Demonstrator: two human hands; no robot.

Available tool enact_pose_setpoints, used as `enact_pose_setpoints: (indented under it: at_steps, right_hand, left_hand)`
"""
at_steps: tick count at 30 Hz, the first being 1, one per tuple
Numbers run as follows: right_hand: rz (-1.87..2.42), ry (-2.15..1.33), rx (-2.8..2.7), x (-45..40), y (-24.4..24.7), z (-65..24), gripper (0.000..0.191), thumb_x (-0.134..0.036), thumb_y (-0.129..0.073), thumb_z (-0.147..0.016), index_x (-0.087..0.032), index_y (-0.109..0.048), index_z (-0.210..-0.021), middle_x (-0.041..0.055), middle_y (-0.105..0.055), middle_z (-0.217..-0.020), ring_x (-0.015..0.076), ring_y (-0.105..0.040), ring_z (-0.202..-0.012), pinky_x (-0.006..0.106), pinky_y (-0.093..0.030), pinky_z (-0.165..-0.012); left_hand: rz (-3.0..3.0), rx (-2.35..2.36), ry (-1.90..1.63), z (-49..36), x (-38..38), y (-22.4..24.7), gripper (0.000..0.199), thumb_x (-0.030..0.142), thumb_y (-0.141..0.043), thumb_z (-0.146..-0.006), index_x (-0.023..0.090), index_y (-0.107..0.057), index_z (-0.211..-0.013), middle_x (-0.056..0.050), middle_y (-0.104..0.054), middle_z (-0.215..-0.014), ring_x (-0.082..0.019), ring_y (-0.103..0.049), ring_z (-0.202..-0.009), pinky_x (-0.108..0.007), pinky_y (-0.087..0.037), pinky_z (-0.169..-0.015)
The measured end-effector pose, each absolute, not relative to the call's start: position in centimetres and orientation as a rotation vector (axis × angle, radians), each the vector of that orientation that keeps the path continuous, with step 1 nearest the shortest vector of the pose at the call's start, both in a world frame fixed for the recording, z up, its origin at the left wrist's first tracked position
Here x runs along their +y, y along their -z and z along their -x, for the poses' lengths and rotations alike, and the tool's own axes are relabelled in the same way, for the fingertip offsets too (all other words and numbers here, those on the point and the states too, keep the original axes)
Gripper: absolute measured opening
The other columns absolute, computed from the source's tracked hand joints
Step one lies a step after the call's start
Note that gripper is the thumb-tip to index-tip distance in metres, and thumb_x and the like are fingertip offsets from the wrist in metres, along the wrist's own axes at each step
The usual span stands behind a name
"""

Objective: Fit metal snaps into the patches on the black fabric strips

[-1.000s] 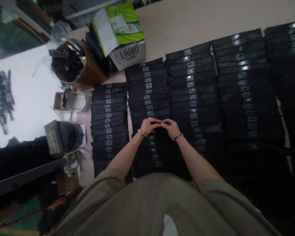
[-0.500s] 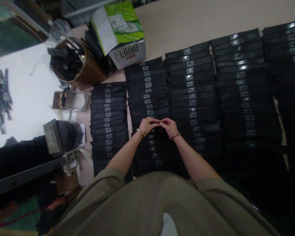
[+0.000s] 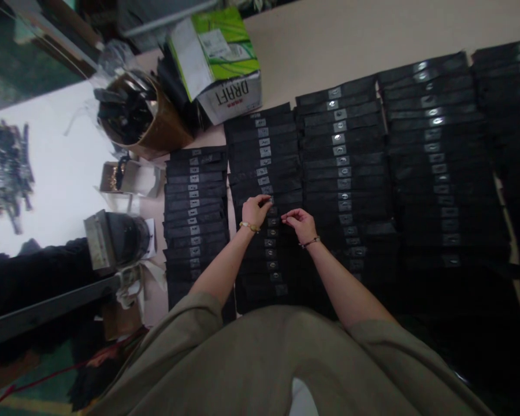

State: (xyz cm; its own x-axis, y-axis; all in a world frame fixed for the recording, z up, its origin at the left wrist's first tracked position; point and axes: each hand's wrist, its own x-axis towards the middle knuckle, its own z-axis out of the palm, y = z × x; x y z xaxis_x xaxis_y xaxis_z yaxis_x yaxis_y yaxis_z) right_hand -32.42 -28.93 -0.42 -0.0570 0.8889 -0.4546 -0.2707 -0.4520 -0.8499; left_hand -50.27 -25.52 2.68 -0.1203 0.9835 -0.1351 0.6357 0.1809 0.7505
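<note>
Black strips with small metal fittings [image 3: 344, 184] lie side by side in long columns across the beige surface. Their exact material is hard to tell. My left hand [image 3: 255, 212] rests on the column in front of me, its bunched fingertips at one metal fitting [image 3: 269, 200]. I cannot tell whether they grip it. A little to the right and lower, my right hand [image 3: 297, 222] hovers over the same column with its fingers curled together. Nothing shows between them. A bead bracelet circles my left wrist, and a thin cord circles my right.
Beyond the strips stand a green-and-white cardboard box [image 3: 214, 66] and a brown tub of black pieces [image 3: 141, 112]. To the left are a small cardboard tray [image 3: 127, 179], a metal-edged black container [image 3: 117, 240] and a dark pile [image 3: 6, 173] on a white surface.
My hands have parted. The left has moved up and to the left, from where the fingertips of both hands met, onto a metal fitting. The view has shifted slightly.
</note>
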Motion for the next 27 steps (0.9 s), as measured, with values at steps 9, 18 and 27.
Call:
enact_pose_setpoints:
  at_steps: [9, 18, 27]
  right_hand:
    - [1.338, -1.636, -0.728, -28.9, 0.0, 32.7, 0.025, -0.035, -0.082, -0.063, -0.02, -0.066, -0.076, 0.0025, -0.076, -0.08, 0.0159, -0.07, -0.075, 0.037, -0.061, -0.084]
    - [1.34, -1.66, -0.702, -28.9, -0.3, 32.7, 0.033, -0.041, -0.086, -0.062, -0.019, -0.068, -0.079, 0.0048, -0.077, -0.085, 0.0164, -0.072, -0.078, 0.039, -0.061, -0.088]
    - [1.405, -1.659, -0.529, -28.3, 0.7, 33.4, 0.053, -0.045, -0.092, -0.051, -0.022, -0.055, -0.081, 0.0024, -0.076, -0.076, 0.0167, -0.073, -0.068, 0.036, -0.064, -0.074]
  left_hand:
    - [-1.615, 1.923, -0.458, 50.8, -23.5, -2.3, 0.019, 0.022, -0.073, -0.079, 0.023, -0.078, -0.097, -0.003, -0.077, -0.097, -0.022, -0.069, -0.09, -0.035, -0.053, -0.09]
    - [-1.692, 1.877, -0.53, 51.3, -24.2, -2.5, 0.021, 0.024, -0.07, -0.083, 0.021, -0.076, -0.103, -0.007, -0.075, -0.104, -0.022, -0.065, -0.095, -0.035, -0.049, -0.091]
    - [-1.817, 1.976, -0.534, 51.3, -25.8, -2.5, 0.023, 0.038, -0.06, -0.093, 0.028, -0.076, -0.108, -0.007, -0.074, -0.108, -0.026, -0.058, -0.107, -0.041, -0.037, -0.096]
